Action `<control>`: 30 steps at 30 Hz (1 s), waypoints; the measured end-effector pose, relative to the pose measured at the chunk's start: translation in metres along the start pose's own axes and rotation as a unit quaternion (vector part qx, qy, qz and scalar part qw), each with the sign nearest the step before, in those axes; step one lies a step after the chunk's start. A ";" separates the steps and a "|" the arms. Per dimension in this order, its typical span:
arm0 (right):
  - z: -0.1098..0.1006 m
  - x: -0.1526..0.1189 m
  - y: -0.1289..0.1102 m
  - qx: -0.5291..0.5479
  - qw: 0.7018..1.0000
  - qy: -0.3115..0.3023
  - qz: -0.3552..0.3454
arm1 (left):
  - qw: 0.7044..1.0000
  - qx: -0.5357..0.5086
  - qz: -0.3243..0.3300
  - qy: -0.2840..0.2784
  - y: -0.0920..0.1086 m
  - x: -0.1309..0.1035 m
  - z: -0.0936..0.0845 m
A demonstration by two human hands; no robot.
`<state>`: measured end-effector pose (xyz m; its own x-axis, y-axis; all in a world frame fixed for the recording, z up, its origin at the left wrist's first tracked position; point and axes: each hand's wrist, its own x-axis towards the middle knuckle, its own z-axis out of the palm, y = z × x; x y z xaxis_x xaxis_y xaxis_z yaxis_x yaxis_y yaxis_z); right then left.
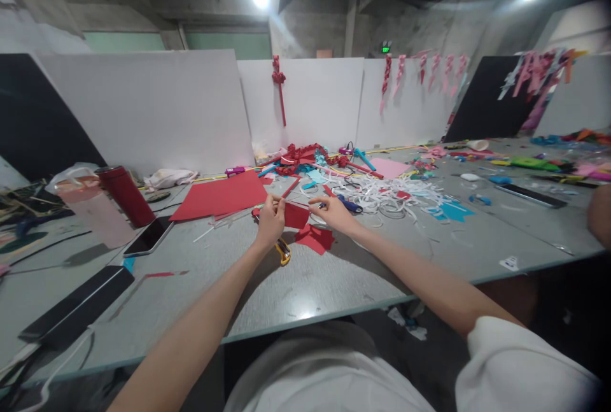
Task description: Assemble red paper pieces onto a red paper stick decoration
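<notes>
A small red paper piece (296, 215) is pinched at its left edge by my left hand (271, 218). My right hand (331, 213) is to the right of that piece, thumb and finger pressed together on something thin that I cannot make out. Just below the hands, red paper scraps (315, 239) lie on the grey table (334, 284). A yellow-handled tool (283, 251) rests under my left wrist. Beyond my right fingertips is a dark blue tool (351, 204). Large red sheets (222, 195) lie behind and left of my left hand.
White paper strips (391, 195) spread to the right. On the left stand a red bottle (126, 195) and a pink container (93, 208), near a phone (149, 235) and a black device (79, 304). Another person's arm (599, 214) shows at the right edge.
</notes>
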<state>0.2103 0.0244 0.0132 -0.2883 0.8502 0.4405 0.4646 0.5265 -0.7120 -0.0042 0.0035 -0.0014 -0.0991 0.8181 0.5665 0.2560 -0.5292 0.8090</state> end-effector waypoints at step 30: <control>0.000 0.004 0.003 0.063 0.998 -0.009 0.016 | 0.999 -0.050 -0.007 -0.007 0.013 -0.003 0.002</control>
<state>0.2102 0.0289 0.0128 -0.2896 0.8661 0.4074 0.3653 0.4934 -0.7893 0.0017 -0.0058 0.0073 -0.0885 0.8279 0.5538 0.1569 -0.5375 0.8286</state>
